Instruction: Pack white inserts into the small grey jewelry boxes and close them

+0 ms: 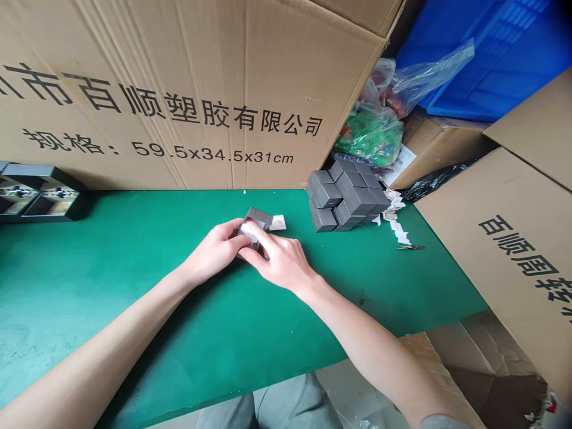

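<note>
A small dark grey box (259, 215) with its lid tilted up is held just above the green table. My left hand (215, 245) is closed around the box's left side. My right hand (286, 260) grips it from the right, index finger reaching onto the whitish lining inside and thumb at the near edge. Most of the box is covered by the fingers. Just behind the right hand lies a small white paper slip (278, 223). Farther right stands a stack of several closed grey boxes (353, 193).
White paper scraps (399, 231) and a small thin metal tool (411, 247) lie right of the stack. A large carton (192, 65) walls the table's back; another carton (504, 250) stands right. Open black boxes (42, 196) sit left. Bagged items (370, 134) and a blue crate (487, 59) are behind.
</note>
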Demonstrator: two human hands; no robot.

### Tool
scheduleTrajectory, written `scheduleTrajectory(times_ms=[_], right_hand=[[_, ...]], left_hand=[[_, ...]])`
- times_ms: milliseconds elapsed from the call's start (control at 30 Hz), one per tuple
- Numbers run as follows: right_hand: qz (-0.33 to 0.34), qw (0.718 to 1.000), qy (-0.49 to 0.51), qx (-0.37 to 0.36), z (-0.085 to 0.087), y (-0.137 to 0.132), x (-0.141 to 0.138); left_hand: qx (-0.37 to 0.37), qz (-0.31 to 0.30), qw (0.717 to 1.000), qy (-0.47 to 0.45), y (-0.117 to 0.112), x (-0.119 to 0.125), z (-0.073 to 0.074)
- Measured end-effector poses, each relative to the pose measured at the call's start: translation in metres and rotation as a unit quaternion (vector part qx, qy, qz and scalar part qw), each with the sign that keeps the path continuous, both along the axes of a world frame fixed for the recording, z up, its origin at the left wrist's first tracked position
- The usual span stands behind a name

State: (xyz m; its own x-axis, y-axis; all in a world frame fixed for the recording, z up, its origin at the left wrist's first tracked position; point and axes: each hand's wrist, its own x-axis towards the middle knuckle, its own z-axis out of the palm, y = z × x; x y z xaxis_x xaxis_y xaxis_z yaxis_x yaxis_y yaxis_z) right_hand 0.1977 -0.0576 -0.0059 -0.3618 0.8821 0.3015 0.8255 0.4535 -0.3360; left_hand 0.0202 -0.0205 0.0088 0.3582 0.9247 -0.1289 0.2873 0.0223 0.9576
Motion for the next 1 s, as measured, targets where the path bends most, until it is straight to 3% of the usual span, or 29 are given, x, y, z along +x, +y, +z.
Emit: scheduleTrajectory(times_ms=[567,733,1000], right_hand=[[-0.009,0.999,0.033,-0.004,-0.002,0.000,-0.002],[0.006,0.998,0.063,0.029,-0.006,0.000,-0.002],[-0.003,0.998,0.023,0.055,-0.013,0.002,-0.001]], left_hand=[[-0.021,0.046,0.997,-0.058,0.002,0.002,-0.006],[-0.052,0.090,0.986,-0.133,0.000,0.007,-0.006],[0.001,0.080,0.989,-0.127,0.000,0.009,-0.011]])
